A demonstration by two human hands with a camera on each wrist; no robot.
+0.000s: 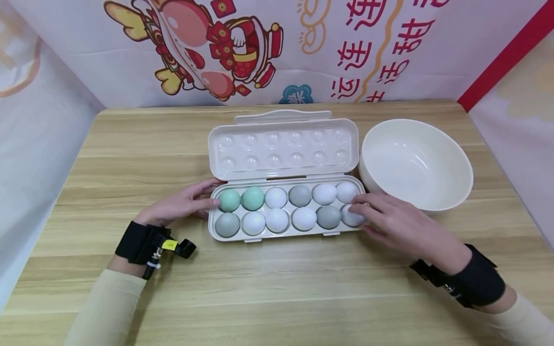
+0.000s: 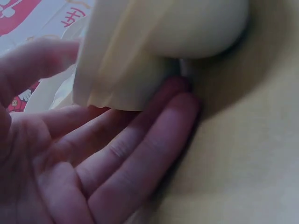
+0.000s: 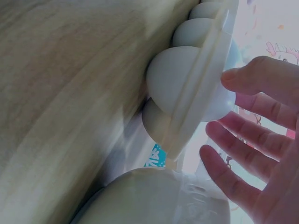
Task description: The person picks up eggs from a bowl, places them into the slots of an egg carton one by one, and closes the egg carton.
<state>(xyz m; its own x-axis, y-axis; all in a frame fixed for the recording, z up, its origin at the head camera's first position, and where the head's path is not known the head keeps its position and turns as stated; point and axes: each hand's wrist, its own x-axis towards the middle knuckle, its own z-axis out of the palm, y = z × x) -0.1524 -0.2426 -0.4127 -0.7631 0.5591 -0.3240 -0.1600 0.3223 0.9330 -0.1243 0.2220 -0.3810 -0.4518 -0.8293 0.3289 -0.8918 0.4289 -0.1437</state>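
Observation:
An egg carton [image 1: 265, 235] of off-white plastic lies unlatched, its lid [image 1: 283, 149] folded back behind the base. Two rows of eggs fill the cups: two mint-green ones, several white, several grey. My left hand [image 1: 182, 204] grips the carton's left end, thumb at the rim and other fingers under the base, as the left wrist view shows. At the opposite end, my right hand [image 1: 400, 221] has its fingers spread around the front corner egg [image 3: 220, 105], which sits in its cup. The right thumb's tip is right at the carton rim [image 3: 205, 88].
A large cream bowl [image 1: 415, 163] stands to the right of the carton, close against the lid. Both rest on a wood-grain table [image 1: 277, 293]. A printed cloth [image 1: 268, 53] hangs behind the table's back edge.

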